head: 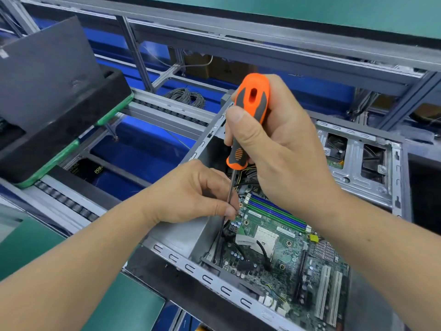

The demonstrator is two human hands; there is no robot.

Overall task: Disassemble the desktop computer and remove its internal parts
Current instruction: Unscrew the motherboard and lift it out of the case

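An open grey computer case (191, 267) lies on its side before me, with the green motherboard (284, 254) exposed inside. My right hand (281, 149) grips the orange and grey handle of a screwdriver (250, 111), held upright over the board's upper left corner. My left hand (198, 194) pinches the metal shaft just above the tip, by the blue and green memory slots (276, 212). The tip itself is hidden behind my left fingers.
A dark monitor (47, 75) stands on a black tray at the left, on a roller conveyor (164, 111). The case's drive cage and fans (358, 161) lie to the right. Green bench mat (124, 304) is at the lower left; a cable coil (186, 96) lies behind.
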